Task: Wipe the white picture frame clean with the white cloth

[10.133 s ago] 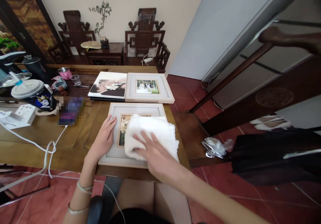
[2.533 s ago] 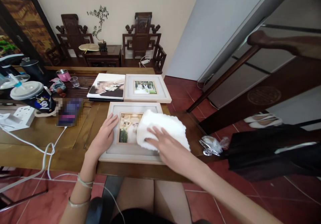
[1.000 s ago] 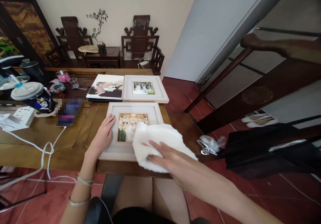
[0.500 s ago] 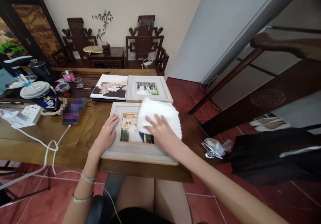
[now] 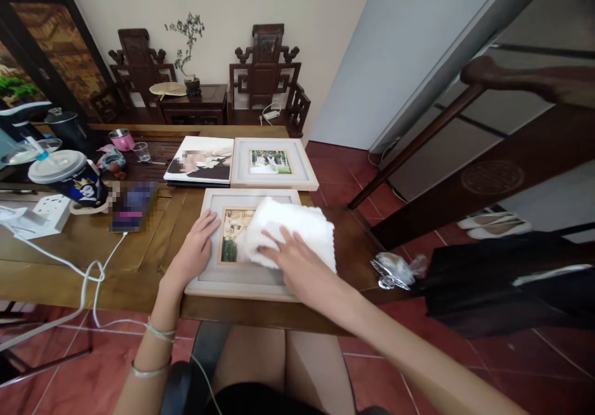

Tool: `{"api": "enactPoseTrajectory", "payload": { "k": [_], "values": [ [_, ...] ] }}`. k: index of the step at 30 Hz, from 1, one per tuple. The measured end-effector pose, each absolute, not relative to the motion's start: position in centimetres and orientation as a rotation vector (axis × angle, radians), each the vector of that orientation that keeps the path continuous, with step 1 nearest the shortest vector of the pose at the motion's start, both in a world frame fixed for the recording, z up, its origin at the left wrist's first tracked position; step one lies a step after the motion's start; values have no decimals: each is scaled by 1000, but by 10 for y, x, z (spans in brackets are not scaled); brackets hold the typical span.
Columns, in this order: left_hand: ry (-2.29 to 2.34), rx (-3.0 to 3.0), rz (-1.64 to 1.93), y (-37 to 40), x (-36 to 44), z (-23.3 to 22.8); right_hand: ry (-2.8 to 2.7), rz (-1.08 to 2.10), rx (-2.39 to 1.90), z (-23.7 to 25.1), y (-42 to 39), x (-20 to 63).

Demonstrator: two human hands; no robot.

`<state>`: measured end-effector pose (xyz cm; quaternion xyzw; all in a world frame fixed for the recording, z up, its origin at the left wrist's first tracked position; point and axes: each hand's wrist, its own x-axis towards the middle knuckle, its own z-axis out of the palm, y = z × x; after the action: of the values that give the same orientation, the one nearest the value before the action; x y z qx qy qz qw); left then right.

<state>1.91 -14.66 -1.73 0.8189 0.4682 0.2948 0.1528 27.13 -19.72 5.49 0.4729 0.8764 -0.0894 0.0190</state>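
A light wooden picture frame (image 5: pixel 214 279) with a wedding photo lies flat at the table's front edge. My left hand (image 5: pixel 193 248) rests on its left border, fingers stretched out and holding nothing. Under my right hand (image 5: pixel 295 260) is a white cloth (image 5: pixel 302 220) with a scalloped edge, pressed onto the frame and gripped with the fingers partly spread. The cloth covers the right part of the photo, and some of it lies beneath the palm, out of sight. Just behind, a second picture frame (image 5: pixel 302 170) adjoins a photo album (image 5: pixel 204 170).
On the table's left stand a lidded cup (image 5: pixel 69 176), a phone (image 5: pixel 132 207) with a white charging cable (image 5: pixel 100 269), a white box (image 5: pixel 49 214), a pink mug (image 5: pixel 121 139) and a small clear cup (image 5: pixel 142 152). A dark wooden chair (image 5: pixel 465 161) flanks the table's right end.
My right hand has slid the cloth slightly left and toward me over the photo, covering more of it. My left hand stays on the frame's left border.
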Motion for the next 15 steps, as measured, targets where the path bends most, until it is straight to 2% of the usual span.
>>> {"api": "enactPoseTrajectory", "payload": {
  "k": [4, 7, 15],
  "values": [
    [1326, 2340, 860, -146, 18, -17, 2726, -1, 1636, 31, -144, 270],
    [1335, 2339, 879, -145, 18, -19, 2741, 29, 1590, 29, -136, 269],
    [1386, 2356, 897, -145, 21, -22, 2674, -527, 1193, 82, -225, 279]
  ]
}}
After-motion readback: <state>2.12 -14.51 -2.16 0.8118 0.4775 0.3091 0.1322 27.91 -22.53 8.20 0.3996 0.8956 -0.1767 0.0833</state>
